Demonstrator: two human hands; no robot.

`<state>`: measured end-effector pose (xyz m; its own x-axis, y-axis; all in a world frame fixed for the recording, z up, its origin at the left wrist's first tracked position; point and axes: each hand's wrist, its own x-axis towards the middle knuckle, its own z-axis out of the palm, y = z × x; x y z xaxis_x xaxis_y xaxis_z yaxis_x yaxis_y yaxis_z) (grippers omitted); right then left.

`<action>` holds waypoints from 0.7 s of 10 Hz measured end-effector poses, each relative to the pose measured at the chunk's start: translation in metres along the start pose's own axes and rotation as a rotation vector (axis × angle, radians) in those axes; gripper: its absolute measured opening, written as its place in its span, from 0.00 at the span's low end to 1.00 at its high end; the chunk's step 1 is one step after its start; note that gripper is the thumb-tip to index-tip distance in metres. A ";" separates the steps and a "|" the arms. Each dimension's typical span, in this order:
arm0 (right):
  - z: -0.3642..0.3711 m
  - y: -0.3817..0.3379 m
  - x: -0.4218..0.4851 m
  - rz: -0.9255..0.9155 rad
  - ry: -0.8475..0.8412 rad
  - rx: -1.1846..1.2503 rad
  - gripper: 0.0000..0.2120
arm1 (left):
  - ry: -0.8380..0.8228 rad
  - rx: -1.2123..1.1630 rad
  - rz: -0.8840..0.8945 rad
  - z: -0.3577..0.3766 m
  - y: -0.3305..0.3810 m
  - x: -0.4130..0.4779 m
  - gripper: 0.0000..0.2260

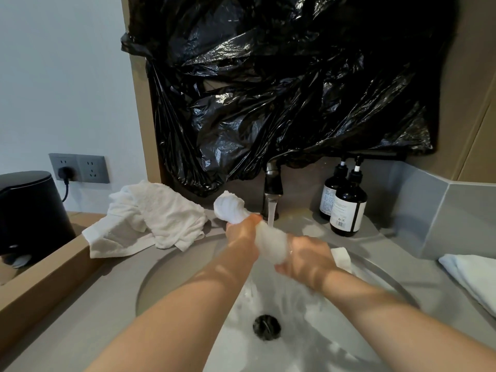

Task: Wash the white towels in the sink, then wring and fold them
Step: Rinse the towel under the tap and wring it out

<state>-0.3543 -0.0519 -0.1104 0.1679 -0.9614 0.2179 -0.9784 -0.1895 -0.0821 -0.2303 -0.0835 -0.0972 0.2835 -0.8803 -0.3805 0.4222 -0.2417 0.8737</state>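
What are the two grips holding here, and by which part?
One twisted white cloth towel: the left grip clasps it just below its bunched upper end, the right grip clasps its lower part.

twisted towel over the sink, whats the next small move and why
Probably shift the twisted towel sideways, clear of the stream from the tap, then twist harder. The left hand and right hand both grip it over the sink, and running water falls right at it, likely re-soaking it.
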 end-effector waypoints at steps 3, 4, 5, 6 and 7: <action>0.019 -0.004 0.011 -0.047 0.001 -0.141 0.18 | 0.082 0.054 0.123 0.000 -0.012 0.008 0.24; 0.013 -0.005 0.013 0.022 -0.054 -0.108 0.12 | 0.112 0.030 0.087 0.005 -0.015 0.005 0.25; 0.009 -0.005 0.015 0.062 -0.070 -0.076 0.11 | 0.045 -0.063 0.086 0.000 -0.014 0.001 0.26; 0.007 -0.007 0.016 0.066 -0.099 -0.011 0.13 | 0.039 -0.059 0.121 -0.004 -0.012 0.004 0.24; 0.002 -0.003 0.016 0.096 -0.111 0.136 0.15 | -0.111 -0.071 0.071 -0.010 -0.010 0.002 0.30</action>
<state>-0.3482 -0.0675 -0.1087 0.0944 -0.9910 0.0953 -0.9666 -0.1142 -0.2293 -0.2250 -0.0790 -0.1101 0.2194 -0.9348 -0.2792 0.4655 -0.1512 0.8720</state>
